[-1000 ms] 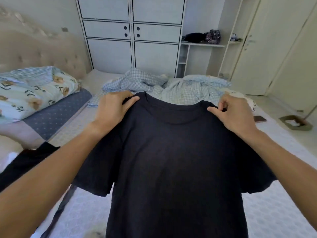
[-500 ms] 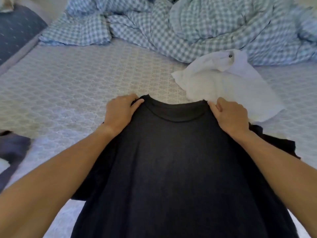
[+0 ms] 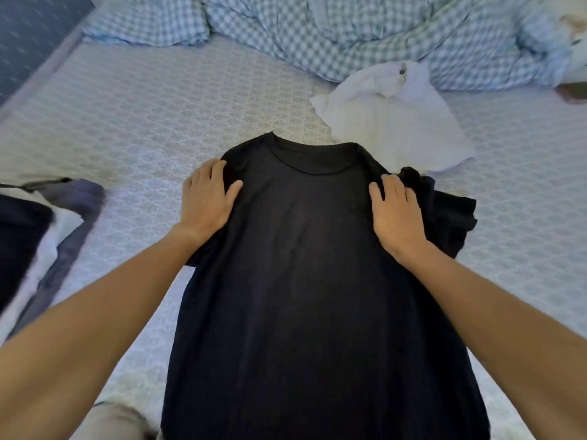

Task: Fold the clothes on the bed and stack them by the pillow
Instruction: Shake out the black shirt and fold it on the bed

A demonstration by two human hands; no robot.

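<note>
- Now the black T-shirt (image 3: pixel 305 265) lies flat on the bed (image 3: pixel 152 122), front side down or up I cannot tell, with the collar pointing away from the person; one second ago it was held up in the air by the shoulders.
- The left hand (image 3: pixel 208 201) rests on the left shoulder of the shirt, its fingers nearly straight and spread, so it presses the cloth and does not pinch it any more.
- The right hand (image 3: pixel 397 211) lies flat on the right shoulder in the same way, fingers relaxed, holding nothing.
- The right sleeve (image 3: pixel 444 211) is bunched beside the right hand; the left sleeve is mostly hidden under the left arm.
- I judge that the laying-out step is finished and the folding itself is not yet begun; the sleeves probably need to go inward first.
- A white garment (image 3: pixel 394 122) lies crumpled just beyond the collar, touching or almost touching the shirt, and it waits to be folded.
- The checked blanket (image 3: pixel 349 36) is heaped at the far side of the bed.
- At the left edge lie some dark and white clothes (image 3: pixel 38 223), blurred; the pillow is not in view now.
</note>
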